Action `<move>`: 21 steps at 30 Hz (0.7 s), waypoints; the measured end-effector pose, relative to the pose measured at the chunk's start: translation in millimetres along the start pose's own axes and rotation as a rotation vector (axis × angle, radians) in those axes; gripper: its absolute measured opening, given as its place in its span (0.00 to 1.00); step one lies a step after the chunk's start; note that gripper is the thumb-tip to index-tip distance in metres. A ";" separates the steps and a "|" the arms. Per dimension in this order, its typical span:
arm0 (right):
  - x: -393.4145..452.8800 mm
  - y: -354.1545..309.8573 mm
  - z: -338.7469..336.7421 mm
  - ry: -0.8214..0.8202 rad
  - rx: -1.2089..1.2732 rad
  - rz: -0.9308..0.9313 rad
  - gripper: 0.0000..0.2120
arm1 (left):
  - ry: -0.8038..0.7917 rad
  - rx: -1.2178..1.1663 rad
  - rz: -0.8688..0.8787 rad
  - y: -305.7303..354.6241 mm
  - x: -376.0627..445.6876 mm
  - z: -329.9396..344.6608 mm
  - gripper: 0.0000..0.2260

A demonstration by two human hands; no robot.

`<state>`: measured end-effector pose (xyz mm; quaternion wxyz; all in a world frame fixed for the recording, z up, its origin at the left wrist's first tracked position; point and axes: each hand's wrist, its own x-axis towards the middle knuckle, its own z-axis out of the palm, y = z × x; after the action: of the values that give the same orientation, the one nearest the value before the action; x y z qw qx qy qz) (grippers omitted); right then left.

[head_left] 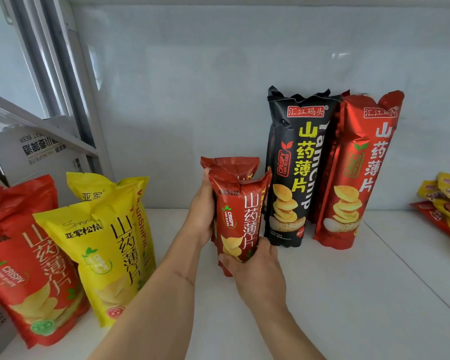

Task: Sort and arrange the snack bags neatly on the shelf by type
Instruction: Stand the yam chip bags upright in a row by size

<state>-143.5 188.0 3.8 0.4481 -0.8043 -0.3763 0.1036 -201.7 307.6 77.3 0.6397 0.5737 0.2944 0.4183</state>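
While both hands work together at the middle of the shelf [348,294], they hold two small dark-red bags upright, front one [238,222] overlapping the rear one [230,166]. Left hand [203,211] wraps the left edge of the pair, fingers hidden behind the bags so I can't tell exactly how they lie, but thumb side is pressed to the pack. Right hand [255,266] cups the bottom, fingers curled under and clamped on the front bag's base. Probably held like this to square the two same-type bags into one tidy stack before setting them down w/ labels facing out.

Front bag: glossy dark-red foil, crimped top, white vertical Chinese lettering, small "CRISPY YAM SLICES" logo, chip pic near the bottom. Puffy w/ air, so likely light and a bit slippery; will tip easily if set down off-centre.

Other groups look sorted already: tall black bag [292,172] and tall red bag [356,172] stand touching against the back wall, just right of the held pair. At left, big yellow bags [99,250] lean beside a big red-orange bag [24,258]. Far right, a pile of small yellow and red packets [447,209] lies flat, cut off by the frame edge. Open shelf space sits between the left group and the tall bags; judging by that, the small reds prob go there.
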 end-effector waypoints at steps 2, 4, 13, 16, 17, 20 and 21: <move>0.0 -1.6 3.6 0.019 0.011 -0.010 0.40 | -0.007 -0.024 -0.019 -1.8 -4.1 1.3 0.30; -1.2 -0.5 3.9 0.018 0.025 -0.030 0.42 | -0.023 -0.031 -0.007 -4.2 -9.5 2.5 0.32; -3.9 18.0 -8.2 -0.087 -0.049 -0.075 0.38 | -0.090 0.301 0.190 -40.9 -47.4 -23.5 0.54; -0.2 15.7 -2.6 -0.060 -0.008 -0.108 0.29 | -0.178 0.318 0.184 -41.4 -42.0 -20.0 0.55; 1.8 15.3 -0.9 -0.051 -0.007 -0.109 0.27 | -0.185 0.321 0.178 -41.6 -37.6 -18.8 0.55; 8.6 14.1 3.8 -0.033 -0.018 -0.120 0.25 | -0.163 0.310 0.161 -45.9 -23.6 -19.4 0.58; 11.2 12.9 5.5 -0.031 -0.019 -0.123 0.25 | -0.159 0.306 0.163 -48.0 -19.2 -19.9 0.57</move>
<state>-132.0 195.3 -7.7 0.4403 -0.7821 -0.4328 0.0846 -218.5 301.0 24.9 0.5303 0.7174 0.2559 0.3724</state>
